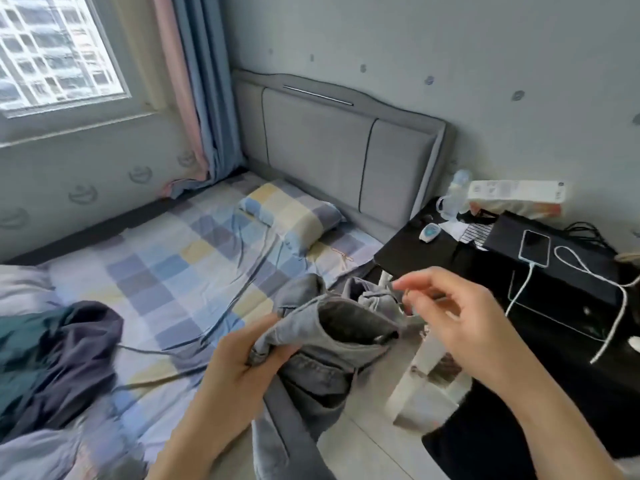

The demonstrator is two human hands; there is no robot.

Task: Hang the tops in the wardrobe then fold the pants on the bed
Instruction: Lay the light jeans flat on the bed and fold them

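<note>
The bed [180, 244], covered by a checked sheet, fills the left and centre of the view, with a padded headboard [332, 140] at its far end and a checked pillow [294, 216] lying in front of it. No wardrobe is in view, so whether the tops are hung cannot be confirmed; judged from the pants in hand, the work appears to be in the folding phase, with no finished fold yet visible. A heap of dark clothes [59, 358], teal and purple-grey, lies crumpled on the near left of the bed; which of these are tops or pants cannot be told, and they probably await handling. A pair of grey denim pants [332, 344] is held above the bed edge and the floor, waistband open toward the camera, legs hanging down out of frame. The left hand [239, 368] grips the left side of the waistband with curled fingers and thumb. The right hand [450, 306] is blurred; its fingertips appear to pinch the opposite side of the waistband, the other fingers loosely spread. To the right stands a black counter [433, 251] carrying a dark box [554, 258], a phone [535, 247] on a white charging cable [588, 278], a tissue pack [516, 199] and a clear bottle [455, 195]. A white stool [426, 375] stands on the floor just beside the pants and could catch the hanging legs.
</note>
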